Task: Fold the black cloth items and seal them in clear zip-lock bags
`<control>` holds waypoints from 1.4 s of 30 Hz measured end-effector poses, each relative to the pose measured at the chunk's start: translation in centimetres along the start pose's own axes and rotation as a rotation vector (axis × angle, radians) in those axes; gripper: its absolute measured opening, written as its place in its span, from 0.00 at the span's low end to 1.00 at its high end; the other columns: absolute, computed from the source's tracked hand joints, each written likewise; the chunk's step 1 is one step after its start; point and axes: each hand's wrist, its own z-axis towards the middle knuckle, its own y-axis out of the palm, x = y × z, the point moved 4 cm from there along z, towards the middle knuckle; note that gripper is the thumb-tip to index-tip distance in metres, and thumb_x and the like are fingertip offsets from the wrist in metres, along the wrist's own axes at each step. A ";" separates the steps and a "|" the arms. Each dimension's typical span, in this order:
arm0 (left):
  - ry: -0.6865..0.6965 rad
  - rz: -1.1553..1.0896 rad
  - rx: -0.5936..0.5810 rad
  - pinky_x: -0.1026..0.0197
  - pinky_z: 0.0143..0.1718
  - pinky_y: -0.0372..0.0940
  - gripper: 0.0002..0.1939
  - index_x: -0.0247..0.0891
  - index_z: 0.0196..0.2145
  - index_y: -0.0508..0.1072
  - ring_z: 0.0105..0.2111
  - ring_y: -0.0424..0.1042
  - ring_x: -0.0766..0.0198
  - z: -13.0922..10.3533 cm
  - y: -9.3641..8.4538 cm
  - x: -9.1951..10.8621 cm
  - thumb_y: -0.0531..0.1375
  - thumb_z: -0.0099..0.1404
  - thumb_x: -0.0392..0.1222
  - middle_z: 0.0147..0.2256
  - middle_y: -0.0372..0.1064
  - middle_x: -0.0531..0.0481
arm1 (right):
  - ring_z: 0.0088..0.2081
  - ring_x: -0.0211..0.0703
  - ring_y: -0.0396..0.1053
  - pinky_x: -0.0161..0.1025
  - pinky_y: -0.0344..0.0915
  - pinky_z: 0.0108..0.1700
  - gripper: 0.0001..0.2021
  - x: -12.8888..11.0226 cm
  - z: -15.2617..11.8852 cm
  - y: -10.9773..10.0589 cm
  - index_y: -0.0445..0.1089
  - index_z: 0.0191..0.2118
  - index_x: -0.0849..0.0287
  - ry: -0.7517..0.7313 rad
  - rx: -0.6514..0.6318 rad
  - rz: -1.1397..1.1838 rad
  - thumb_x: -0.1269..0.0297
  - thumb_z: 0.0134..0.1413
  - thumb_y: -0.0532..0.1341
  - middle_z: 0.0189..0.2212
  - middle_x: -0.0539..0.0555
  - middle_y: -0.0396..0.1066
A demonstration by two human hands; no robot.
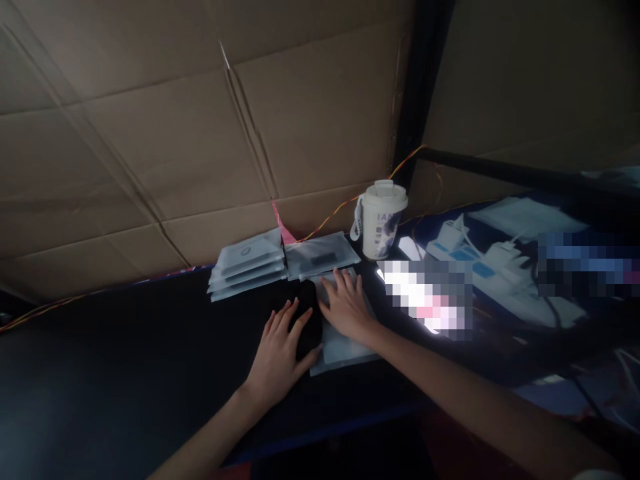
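Spread fingers are making up my grip on both sides: my left hand (277, 350) is resting on a soft-looking black bundle (310, 313), my right hand (347, 307) is lying over a frosted zip pouch (340, 347), and neither is showing a pinch. How hard I am pressing, I cannot tell.

From the left, a black tabletop (125, 347) is running below a creased cardboard panel (125, 167). Near that panel, a stack of frosted pouches (247, 267) is sitting slightly fanned. Nearer me, the bundle is lying between my hands, just beside the pouch's left edge; my left thumb is pointing at that edge. Behind my right fingers, a lone pouch (305, 252) is lying beside the stack, a dark shape showing through it. Farther right, a white lidded cup (377, 227) is standing upright, a lit screen (425, 300) is glowing under blurring, and white chargers are filling a power strip (530, 300).

As I judge it, I am steadying bundle and pouch side by side. Next, the work seems to be calling for my left fingers to gather the bundle while my right is pinning the pouch flat.
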 end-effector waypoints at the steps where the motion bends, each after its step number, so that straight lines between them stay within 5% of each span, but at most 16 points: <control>1: -0.001 0.001 0.002 0.38 0.59 0.52 0.29 0.40 0.61 0.56 0.63 0.49 0.46 0.0 0.0 0.0 0.55 0.66 0.52 0.62 0.52 0.37 | 0.64 0.64 0.44 0.65 0.37 0.60 0.27 0.0 0.0 0.0 0.58 0.62 0.59 0.000 0.004 0.000 0.50 0.61 0.51 0.64 0.69 0.50; 15: 0.019 -0.014 0.011 0.38 0.58 0.53 0.30 0.41 0.61 0.57 0.63 0.51 0.45 -0.1 0.0 -0.1 0.57 0.64 0.50 0.62 0.53 0.38 | 0.63 0.62 0.48 0.61 0.41 0.61 0.21 -0.6 -0.4 -0.4 0.65 0.54 0.66 -0.042 0.115 -0.053 0.58 0.60 0.54 0.61 0.71 0.54; 23: 0.018 0.009 -0.009 0.39 0.59 0.53 0.29 0.40 0.60 0.58 0.63 0.51 0.46 0.0 0.0 0.0 0.57 0.64 0.50 0.62 0.53 0.37 | 0.59 0.61 0.54 0.58 0.49 0.59 0.20 -0.7 -0.3 -0.8 0.65 0.54 0.67 -0.081 0.078 -0.055 0.61 0.61 0.53 0.58 0.70 0.59; 42: 0.017 -0.007 -0.001 0.38 0.58 0.54 0.29 0.41 0.60 0.57 0.62 0.52 0.45 0.0 0.0 0.1 0.57 0.64 0.50 0.62 0.53 0.37 | 0.59 0.60 0.54 0.56 0.49 0.58 0.21 -0.3 -0.2 -1.2 0.64 0.55 0.68 -0.130 0.011 -0.058 0.60 0.61 0.53 0.58 0.70 0.59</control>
